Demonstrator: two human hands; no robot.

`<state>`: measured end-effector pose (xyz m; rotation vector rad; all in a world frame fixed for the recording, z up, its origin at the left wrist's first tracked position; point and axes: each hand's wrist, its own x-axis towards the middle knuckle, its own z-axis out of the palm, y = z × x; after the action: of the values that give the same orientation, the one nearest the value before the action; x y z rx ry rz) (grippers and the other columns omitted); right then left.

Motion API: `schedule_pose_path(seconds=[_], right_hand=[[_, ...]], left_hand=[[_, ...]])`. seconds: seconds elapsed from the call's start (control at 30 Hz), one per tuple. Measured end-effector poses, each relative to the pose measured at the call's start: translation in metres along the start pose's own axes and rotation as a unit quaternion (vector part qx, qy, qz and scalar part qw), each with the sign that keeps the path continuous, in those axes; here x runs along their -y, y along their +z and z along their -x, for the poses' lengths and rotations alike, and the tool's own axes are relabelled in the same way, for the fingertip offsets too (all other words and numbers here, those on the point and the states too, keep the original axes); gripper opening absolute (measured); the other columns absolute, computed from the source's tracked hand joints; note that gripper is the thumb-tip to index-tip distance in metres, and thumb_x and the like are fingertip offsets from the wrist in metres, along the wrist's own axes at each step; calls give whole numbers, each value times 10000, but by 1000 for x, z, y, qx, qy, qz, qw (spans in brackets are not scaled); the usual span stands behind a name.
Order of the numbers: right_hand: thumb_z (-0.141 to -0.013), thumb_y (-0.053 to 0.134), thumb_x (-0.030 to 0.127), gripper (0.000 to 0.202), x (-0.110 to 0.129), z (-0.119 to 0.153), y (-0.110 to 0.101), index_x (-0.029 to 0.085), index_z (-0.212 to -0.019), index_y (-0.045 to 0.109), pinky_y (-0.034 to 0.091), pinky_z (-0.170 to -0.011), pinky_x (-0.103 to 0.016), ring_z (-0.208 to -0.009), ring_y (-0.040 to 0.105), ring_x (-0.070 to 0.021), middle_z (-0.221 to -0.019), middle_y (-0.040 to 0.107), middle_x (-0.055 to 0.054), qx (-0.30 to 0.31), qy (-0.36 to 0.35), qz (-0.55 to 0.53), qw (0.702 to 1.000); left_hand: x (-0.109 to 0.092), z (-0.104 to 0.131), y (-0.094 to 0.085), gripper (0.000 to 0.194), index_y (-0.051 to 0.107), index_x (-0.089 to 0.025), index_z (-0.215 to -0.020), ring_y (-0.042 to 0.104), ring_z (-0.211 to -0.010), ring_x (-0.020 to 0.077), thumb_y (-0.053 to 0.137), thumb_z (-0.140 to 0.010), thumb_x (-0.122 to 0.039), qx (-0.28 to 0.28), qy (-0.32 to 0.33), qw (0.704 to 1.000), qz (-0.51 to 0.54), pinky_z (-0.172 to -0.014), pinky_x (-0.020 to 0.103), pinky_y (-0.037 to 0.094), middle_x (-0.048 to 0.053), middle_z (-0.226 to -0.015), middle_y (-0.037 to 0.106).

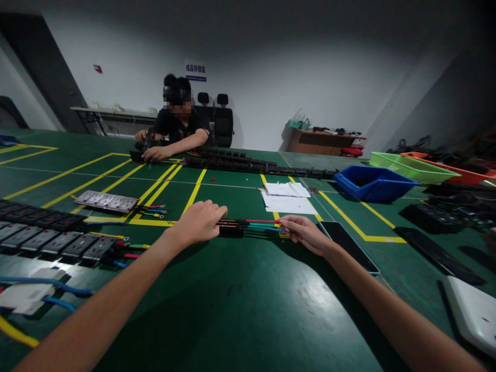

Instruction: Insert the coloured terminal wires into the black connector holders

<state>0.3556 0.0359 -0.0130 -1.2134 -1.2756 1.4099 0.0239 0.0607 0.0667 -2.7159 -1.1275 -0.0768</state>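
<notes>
Over the green table, my left hand (199, 222) is closed around the left end of a narrow black strip (231, 231) with copper-coloured lines along it. Red, green and blue wires (261, 226) run from that strip toward the right. Their far ends are pinched between the thumb and fingers of my right hand (304, 233); the exact tips are too small to make out. A dark phone-like slab (351, 247) lies just right of my right hand. Left of my left hand sits a silver socket strip (106, 201) with ring-ended wires.
More black socket strips (58, 240) line the left side. White papers (289, 199) lie beyond my hands. A blue bin (374, 183) and a green basket (413, 168) stand at the right. Across the table (248, 299), a co-worker (180, 129) handles a tool over a black part.
</notes>
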Motion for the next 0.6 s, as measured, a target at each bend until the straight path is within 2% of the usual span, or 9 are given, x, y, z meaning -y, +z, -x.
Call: schedule_pose_path(seconds=[0.37,0.6], right_hand=[[-713,825,499,394,1,0,0,156,-852,690,308,-401,-184,-498,439,-59,-652,551,19,2,5,-4,1000],[-716,820,498,392,2,0,0,161,-875,699,320,-409,-182,-495,441,-53,-651,552,28,4,0,1,1000]], left_hand=[[6,-1,2,123,517,-201,-872,565,-750,201,548,-754,-212,20,-13,995,97,-621,300,367,49,-843,626],[9,-2,1,111,488,-210,-832,553,-717,192,551,-741,-209,23,-11,994,109,-604,290,346,36,-804,616]])
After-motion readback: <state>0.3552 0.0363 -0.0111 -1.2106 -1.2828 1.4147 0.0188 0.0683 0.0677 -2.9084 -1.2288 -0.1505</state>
